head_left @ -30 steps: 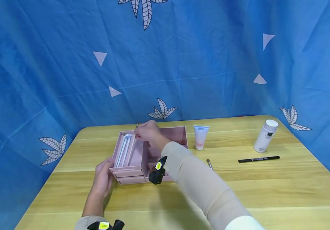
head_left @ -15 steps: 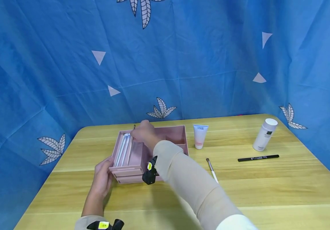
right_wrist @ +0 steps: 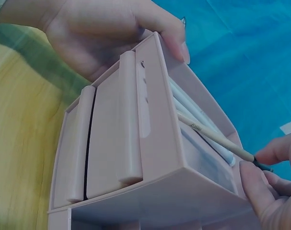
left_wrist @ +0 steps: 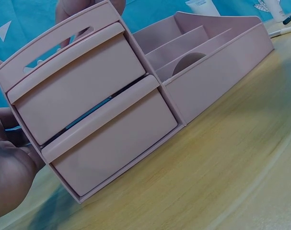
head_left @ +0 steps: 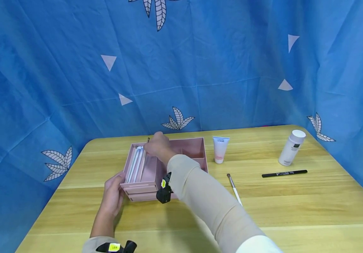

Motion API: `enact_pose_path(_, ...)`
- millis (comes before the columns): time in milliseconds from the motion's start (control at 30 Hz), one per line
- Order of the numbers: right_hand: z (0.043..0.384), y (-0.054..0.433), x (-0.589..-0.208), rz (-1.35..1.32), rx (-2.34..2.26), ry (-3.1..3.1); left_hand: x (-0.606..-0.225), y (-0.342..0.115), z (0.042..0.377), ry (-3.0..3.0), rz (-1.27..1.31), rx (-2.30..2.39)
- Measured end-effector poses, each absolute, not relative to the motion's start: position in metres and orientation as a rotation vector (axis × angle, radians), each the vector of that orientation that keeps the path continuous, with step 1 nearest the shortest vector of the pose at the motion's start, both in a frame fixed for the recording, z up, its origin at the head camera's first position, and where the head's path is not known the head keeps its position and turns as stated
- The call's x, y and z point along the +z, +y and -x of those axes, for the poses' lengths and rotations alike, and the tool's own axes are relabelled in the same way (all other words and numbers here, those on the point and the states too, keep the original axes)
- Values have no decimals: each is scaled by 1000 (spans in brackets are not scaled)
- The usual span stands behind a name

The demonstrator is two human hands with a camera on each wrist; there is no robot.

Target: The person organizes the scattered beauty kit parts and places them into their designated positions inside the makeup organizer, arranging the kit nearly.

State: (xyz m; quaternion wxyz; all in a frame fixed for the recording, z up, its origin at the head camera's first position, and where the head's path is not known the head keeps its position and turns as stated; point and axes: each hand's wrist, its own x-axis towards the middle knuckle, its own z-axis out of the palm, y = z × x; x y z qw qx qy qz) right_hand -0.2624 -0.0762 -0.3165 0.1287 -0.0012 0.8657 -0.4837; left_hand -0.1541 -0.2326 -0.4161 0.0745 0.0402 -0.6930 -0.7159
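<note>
A pink desktop organizer (head_left: 141,187) with two small drawers (left_wrist: 87,81) stands on the wooden table. My left hand (head_left: 112,196) grips its left side, the thumb over the upper rim in the right wrist view. Over the open top compartment, my right hand (head_left: 158,144) pinches a slim makeup brush (right_wrist: 217,138) near its dark end. The brush has a pale handle with small lettering and slants into the compartment. Beside it lie white-handled sticks (head_left: 134,165), whose far ends are partly hidden. Lower open compartments (head_left: 194,149) are partly covered by my right arm.
Right of the organizer, a white-handled brush (head_left: 234,190) lies on the table (head_left: 295,218), partly behind my sleeve. A squeeze tube (head_left: 220,150) stands behind it. Farther right are a black pen (head_left: 284,173) and a white bottle (head_left: 291,148). A blue curtain (head_left: 232,70) hangs behind.
My right hand has shifted slightly left with the brush, then stays nearly still. More of the loose brush shows past my sleeve. My left hand keeps its grip on the organizer.
</note>
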Motion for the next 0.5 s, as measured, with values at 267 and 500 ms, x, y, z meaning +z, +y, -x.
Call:
enact_pose_path(267,262,-76,-317,42,-1338,2593,-415,-232,154,-2069,-115,-2143)
enact_pose_path(500,263,-73,-318,76,-1348,2588,-417,-233,154,-2081,-117,-2150)
